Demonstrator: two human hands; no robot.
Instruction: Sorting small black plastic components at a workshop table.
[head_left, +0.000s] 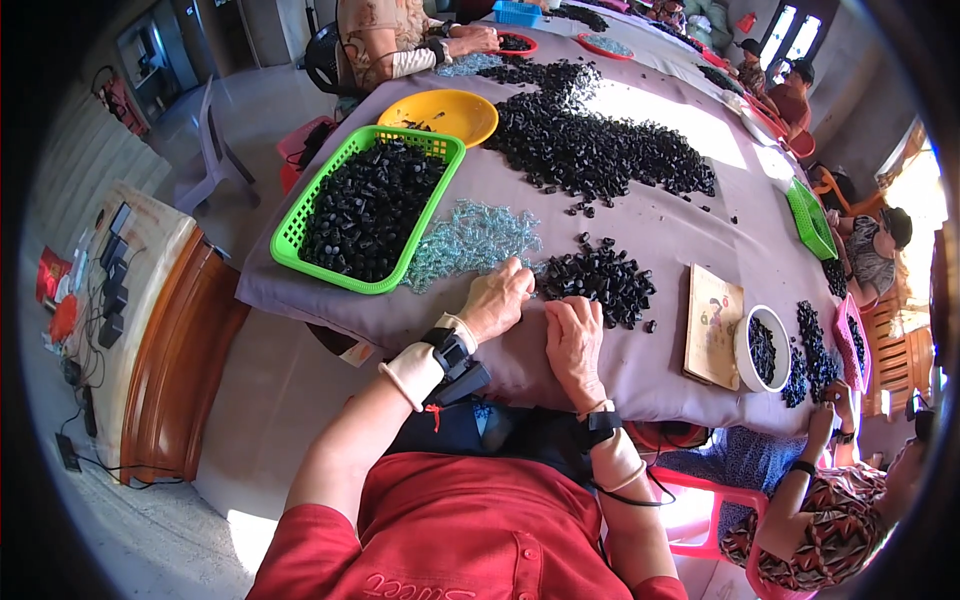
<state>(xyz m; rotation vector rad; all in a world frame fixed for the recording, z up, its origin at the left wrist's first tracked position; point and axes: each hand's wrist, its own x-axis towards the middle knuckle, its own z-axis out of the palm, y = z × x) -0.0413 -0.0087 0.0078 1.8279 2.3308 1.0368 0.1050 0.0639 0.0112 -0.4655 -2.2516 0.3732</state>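
Note:
My left hand (497, 300) is at the near edge of the table, its fingers drawn together beside a heap of pale blue, see-through small pieces (465, 240). Close to its right, my right hand (574, 345) has its fingers curled at the near side of a small pile of black cap-like pieces (600, 280). Whatever either set of fingertips pinches is too small or hidden to make out. Left of the pale heap stands a green basket (283, 245) filled with similar black pieces. Both wrists carry dark strapped devices over light cuffs.
A yellow plate (465, 115) sits behind the basket. Farther back spreads a large mass of black pieces (610, 145) on the grey cloth. To the right lie a worn booklet (712, 325) and a white bowl (742, 350). Other people work around the table.

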